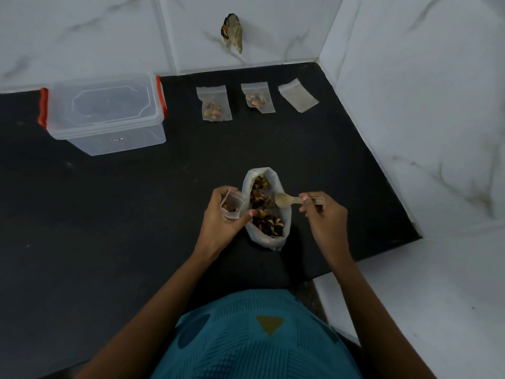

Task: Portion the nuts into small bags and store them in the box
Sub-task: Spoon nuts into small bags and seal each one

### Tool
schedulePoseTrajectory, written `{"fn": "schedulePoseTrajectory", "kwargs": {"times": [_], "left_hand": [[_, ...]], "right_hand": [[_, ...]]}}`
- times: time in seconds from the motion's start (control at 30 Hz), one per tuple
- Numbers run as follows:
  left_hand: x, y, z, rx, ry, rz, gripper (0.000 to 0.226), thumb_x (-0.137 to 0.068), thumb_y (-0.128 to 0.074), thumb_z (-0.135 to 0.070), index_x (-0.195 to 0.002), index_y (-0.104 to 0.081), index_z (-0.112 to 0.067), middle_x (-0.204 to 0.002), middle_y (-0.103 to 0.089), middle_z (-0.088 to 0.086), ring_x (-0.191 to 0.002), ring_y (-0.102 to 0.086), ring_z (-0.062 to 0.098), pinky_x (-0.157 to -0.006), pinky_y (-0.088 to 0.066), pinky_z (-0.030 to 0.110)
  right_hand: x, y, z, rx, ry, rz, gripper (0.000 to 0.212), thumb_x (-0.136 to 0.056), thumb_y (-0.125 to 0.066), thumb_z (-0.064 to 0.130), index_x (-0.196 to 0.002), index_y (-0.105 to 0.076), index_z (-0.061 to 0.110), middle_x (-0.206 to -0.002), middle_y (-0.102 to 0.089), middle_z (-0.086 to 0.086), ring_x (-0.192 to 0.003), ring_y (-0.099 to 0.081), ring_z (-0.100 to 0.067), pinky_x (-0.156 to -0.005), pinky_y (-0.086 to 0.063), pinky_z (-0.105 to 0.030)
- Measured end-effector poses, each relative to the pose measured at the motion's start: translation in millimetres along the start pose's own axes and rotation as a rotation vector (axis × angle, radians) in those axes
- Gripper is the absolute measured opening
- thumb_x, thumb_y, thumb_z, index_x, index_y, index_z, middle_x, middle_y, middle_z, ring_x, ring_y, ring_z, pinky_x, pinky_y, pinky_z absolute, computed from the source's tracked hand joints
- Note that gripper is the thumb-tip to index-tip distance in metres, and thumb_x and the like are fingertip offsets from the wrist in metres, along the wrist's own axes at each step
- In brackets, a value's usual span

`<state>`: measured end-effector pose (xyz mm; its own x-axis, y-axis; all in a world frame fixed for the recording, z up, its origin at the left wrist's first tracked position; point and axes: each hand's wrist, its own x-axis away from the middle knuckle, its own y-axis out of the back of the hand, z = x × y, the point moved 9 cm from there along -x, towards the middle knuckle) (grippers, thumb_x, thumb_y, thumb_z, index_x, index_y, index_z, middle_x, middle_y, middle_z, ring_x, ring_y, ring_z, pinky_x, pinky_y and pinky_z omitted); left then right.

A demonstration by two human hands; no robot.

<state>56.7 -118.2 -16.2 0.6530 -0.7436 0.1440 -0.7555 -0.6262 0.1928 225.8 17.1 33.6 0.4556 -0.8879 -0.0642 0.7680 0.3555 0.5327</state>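
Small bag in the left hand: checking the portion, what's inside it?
A few nuts show in the open top of the small bag. The left hand grips it and covers its lower part, so the full amount is hidden.

Black countertop (pixel 109 214), matte and faintly speckled, spanning 9 o'clock through centre to 3 o'clock. White tiled wall (pixel 82 36) with grey veining, from 10 to 12 o'clock, meeting the counter's far edge. Side wall (pixel 423 105) of the same tile, from 1 to 4 o'clock, forming a corner. Small brown-and-grey object (pixel 231 32), kind unclear, on the wall at 12 o'clock. Teal patterned garment (pixel 254 337), at 6 o'clock.
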Motion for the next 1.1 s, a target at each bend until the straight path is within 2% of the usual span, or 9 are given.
{"fn": "schedulePoseTrajectory", "kwargs": {"times": [0.17, 0.3, 0.47, 0.6, 0.73, 0.83, 0.9, 1.0, 1.1], "left_hand": [[0.4, -7.7, 11.0, 0.0, 0.043, 0.058, 0.047, -0.075, -0.075, -0.016, -0.111, -0.046, -0.027, -0.107, -0.054, -0.016, -0.103, -0.055, 0.001, -0.087, -0.048, 0.023], [-0.5, -11.9, 13.9, -0.022, 0.046, 0.084, 0.049, -0.076, -0.074, -0.016, -0.115, -0.045, -0.024, -0.108, -0.051, -0.019, -0.103, -0.052, -0.003, -0.086, -0.047, 0.019], [-2.0, -13.4, 17.0, -0.011, 0.055, 0.099, 0.049, -0.076, -0.073, -0.016, -0.115, -0.045, -0.025, -0.11, -0.051, -0.018, -0.108, -0.052, 0.003, -0.088, -0.047, 0.022], [-2.3, -12.2, 19.7, 0.008, 0.05, 0.085, 0.052, -0.075, -0.074, -0.017, -0.118, -0.045, -0.023, -0.117, -0.052, -0.009, -0.11, -0.053, 0.005, -0.09, -0.048, 0.024], [-3.9, -11.9, 21.8, -0.006, 0.062, 0.083, 0.057, -0.075, -0.075, -0.016, -0.122, -0.043, -0.022, -0.122, -0.05, -0.005, -0.11, -0.052, 0.006, -0.089, -0.046, 0.02], [-3.6, -12.1, 21.3, -0.002, 0.052, 0.084, 0.056, -0.075, -0.075, -0.016, -0.121, -0.044, -0.022, -0.122, -0.051, -0.004, -0.111, -0.053, 0.006, -0.09, -0.047, 0.023], [-2.9, -12.4, 20.2, 0.003, 0.052, 0.084, 0.054, -0.075, -0.075, -0.016, -0.119, -0.044, -0.022, -0.119, -0.051, -0.006, -0.11, -0.053, 0.006, -0.089, -0.047, 0.022], [-2.1, -13.0, 18.8, 0.016, 0.055, 0.091, 0.053, -0.075, -0.074, -0.015, -0.118, -0.043, -0.023, -0.116, -0.051, -0.009, -0.109, -0.053, 0.005, -0.089, -0.047, 0.022], [-1.4, -14.9, 18.2, 0.034, 0.065, 0.112, 0.052, -0.076, -0.073, -0.014, -0.117, -0.043, -0.025, -0.115, -0.051, -0.012, -0.11, -0.052, 0.006, -0.09, -0.047, 0.025]], "right_hand": [[7.6, -20.8, 4.8, 0.108, 0.067, 0.069, 0.015, -0.092, -0.053, 0.011, -0.097, -0.066, 0.005, -0.089, -0.066, -0.006, -0.083, -0.061, -0.012, -0.075, -0.049, -0.022], [9.9, -27.7, 11.1, 0.191, 0.154, 0.064, 0.014, -0.09, -0.055, 0.006, -0.098, -0.065, 0.0, -0.091, -0.066, -0.012, -0.086, -0.061, -0.02, -0.076, -0.049, -0.029], [12.1, -22.4, 1.0, 0.028, 0.005, -0.021, 0.013, -0.091, -0.054, 0.007, -0.095, -0.065, 0.003, -0.08, -0.062, 0.001, -0.072, -0.058, -0.001, -0.066, -0.043, -0.006], [11.7, -16.9, -18.9, -0.109, -0.173, -0.1, 0.016, -0.093, -0.052, 0.011, -0.098, -0.065, 0.004, -0.08, -0.064, -0.002, -0.072, -0.058, 0.0, -0.065, -0.044, -0.006], [18.6, -21.2, 1.1, 0.027, 0.043, -0.023, 0.013, -0.09, -0.056, 0.005, -0.096, -0.066, 0.001, -0.081, -0.065, -0.006, -0.071, -0.059, -0.001, -0.067, -0.045, -0.008], [28.8, -30.3, 16.0, 0.152, 0.233, 0.046, 0.015, -0.087, -0.057, 0.006, -0.095, -0.065, -0.003, -0.085, -0.067, -0.014, -0.078, -0.06, -0.015, -0.069, -0.049, -0.025], [28.3, -29.2, 16.8, 0.182, 0.258, 0.07, 0.015, -0.088, -0.057, 0.008, -0.095, -0.065, -0.002, -0.085, -0.067, -0.014, -0.079, -0.06, -0.015, -0.07, -0.049, -0.027], [20.6, -20.4, 8.1, 0.156, 0.174, 0.096, 0.011, -0.089, -0.056, 0.005, -0.094, -0.066, 0.002, -0.084, -0.065, -0.006, -0.077, -0.061, -0.013, -0.071, -0.048, -0.02], [16.9, -15.3, -9.9, 0.001, -0.058, 0.1, 0.012, -0.092, -0.053, 0.01, -0.09, -0.065, 0.009, -0.078, -0.063, 0.005, -0.07, -0.059, 0.001, -0.065, -0.045, -0.009]]}}
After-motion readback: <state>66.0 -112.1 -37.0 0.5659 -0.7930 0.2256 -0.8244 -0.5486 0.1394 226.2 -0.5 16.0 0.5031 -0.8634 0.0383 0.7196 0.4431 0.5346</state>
